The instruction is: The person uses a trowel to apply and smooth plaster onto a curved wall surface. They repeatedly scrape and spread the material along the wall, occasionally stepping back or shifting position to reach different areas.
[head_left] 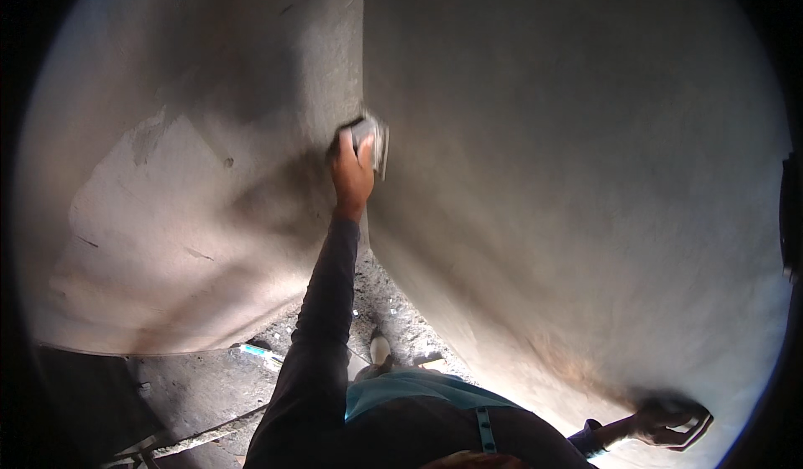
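Grey wall; left hand pinches flat block rightward, long axis near-upright; right hand farther, finger state unclear

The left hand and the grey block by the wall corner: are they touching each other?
Touching: the head view shows the left hand gripping the grey block, with no gap between them.

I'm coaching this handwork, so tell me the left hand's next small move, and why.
Probably slide the block slightly down along the corner, held flat. The left hand grips it, it appears to lie against the right wall close to the left wall, and the corner runs on below it.
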Available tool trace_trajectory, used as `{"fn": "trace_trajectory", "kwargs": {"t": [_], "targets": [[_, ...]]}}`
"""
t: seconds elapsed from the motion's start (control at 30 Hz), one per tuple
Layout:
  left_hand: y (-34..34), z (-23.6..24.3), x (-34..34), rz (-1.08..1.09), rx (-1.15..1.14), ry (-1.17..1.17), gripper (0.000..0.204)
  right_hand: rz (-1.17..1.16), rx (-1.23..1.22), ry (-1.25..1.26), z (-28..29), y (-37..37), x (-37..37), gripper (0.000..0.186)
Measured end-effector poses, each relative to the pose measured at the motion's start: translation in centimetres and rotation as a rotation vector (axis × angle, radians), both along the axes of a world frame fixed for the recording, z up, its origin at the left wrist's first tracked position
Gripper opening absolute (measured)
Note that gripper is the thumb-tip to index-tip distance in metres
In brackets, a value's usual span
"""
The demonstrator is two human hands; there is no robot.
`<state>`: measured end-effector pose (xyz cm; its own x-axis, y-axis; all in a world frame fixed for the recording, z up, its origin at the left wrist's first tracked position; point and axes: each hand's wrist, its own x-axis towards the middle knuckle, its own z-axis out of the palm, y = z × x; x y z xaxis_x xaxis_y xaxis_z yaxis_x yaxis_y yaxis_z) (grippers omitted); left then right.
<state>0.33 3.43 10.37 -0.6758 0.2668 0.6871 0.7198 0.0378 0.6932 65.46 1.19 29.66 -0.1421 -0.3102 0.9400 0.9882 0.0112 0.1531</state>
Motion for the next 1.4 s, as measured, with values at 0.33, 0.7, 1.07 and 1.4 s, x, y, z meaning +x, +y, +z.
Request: {"fn": "trace_trajectory", "kwargs": {"t": [0.33,0.7,1.07,1.4], "targets": [[1.6,10.8,1.6,0.0,0.034,0.013,0.032,-0.009,-0.01,-0.011,0.7,-0.5,0.6,0.035],[2.0,2.0,2.2,-0.078,0.106,-0.081,0.029,-0.029,0.013,0.023,0.3,-0.2,-0.6,0.034],[1.8,0.6,3.5,-0.087,0.136,-0.176,0.031,0.017,-0.003,0.017,-0.1,-0.2,0.0,0.037],[1.8,-0.1,1.2,-0.054,0.178,-0.135,0.031,-0.023,0.003,0.034,-0.1,-0.2,-0.9,0.034]]}}
